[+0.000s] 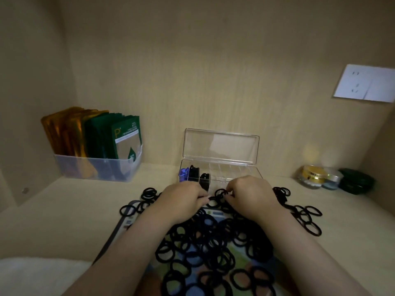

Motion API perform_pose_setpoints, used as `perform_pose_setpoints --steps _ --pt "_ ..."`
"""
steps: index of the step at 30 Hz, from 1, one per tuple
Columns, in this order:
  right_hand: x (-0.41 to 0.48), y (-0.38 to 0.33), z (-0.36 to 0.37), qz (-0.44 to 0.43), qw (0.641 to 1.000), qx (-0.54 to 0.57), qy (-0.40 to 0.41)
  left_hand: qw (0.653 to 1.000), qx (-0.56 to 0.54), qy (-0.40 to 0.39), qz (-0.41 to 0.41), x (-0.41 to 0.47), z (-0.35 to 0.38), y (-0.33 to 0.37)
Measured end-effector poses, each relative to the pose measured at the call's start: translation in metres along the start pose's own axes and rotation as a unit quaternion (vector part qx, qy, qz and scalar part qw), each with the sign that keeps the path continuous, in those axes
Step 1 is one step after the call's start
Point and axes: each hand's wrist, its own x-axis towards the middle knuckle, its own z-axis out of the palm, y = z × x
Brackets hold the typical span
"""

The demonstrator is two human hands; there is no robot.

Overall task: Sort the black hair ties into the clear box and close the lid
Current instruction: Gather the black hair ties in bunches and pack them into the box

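Observation:
A large pile of black hair ties point(213, 242) lies spread over a colourful mat on the shelf in front of me. Behind it stands the clear box point(241, 174) with its lid point(221, 146) tilted up and open. Its left compartments hold a purple item and some black ties point(198, 175); the other compartments look empty. My left hand point(181, 200) and my right hand point(252, 196) meet at the far edge of the pile, just in front of the box. Both hands pinch a few black ties point(219, 195) stretched between their fingertips.
A translucent bin point(96, 167) with gold and green sachets stands at the back left. Small jars point(314, 176) and a dark green case point(357, 181) sit at the back right. A white socket plate point(365, 83) is on the right wall. White cloth point(38, 276) lies bottom left.

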Motion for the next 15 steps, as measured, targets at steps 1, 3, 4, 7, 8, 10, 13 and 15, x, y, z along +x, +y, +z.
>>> perform_pose_setpoints --steps 1,3,4,7,8,10,13,15 --pt "0.000 -0.002 0.002 -0.002 1.000 0.002 -0.009 1.000 0.003 0.003 -0.006 0.001 0.002 0.004" --pt "-0.001 -0.007 0.006 -0.013 0.999 0.031 -0.030 1.000 -0.004 0.009 -0.019 0.003 0.006 0.010" --pt "-0.001 -0.008 0.007 -0.019 0.998 0.050 -0.040 1.000 -0.009 0.008 -0.024 0.004 0.008 0.012" --pt "-0.001 -0.009 0.008 -0.023 0.994 0.098 -0.052 0.999 -0.025 0.005 -0.042 0.006 0.010 0.013" --pt "-0.002 -0.008 0.007 -0.021 0.993 0.109 -0.051 0.998 -0.031 0.004 -0.053 0.006 0.010 0.012" --pt "-0.004 -0.005 0.006 -0.015 0.991 0.124 -0.042 0.996 -0.054 0.001 -0.072 0.005 0.008 0.009" --pt "-0.006 -0.001 0.004 -0.016 0.992 0.124 -0.013 0.990 -0.106 0.022 -0.093 0.001 0.002 0.006" --pt "-0.006 0.001 0.004 -0.013 0.983 0.182 -0.003 0.981 -0.150 0.052 -0.108 -0.002 -0.004 0.005"
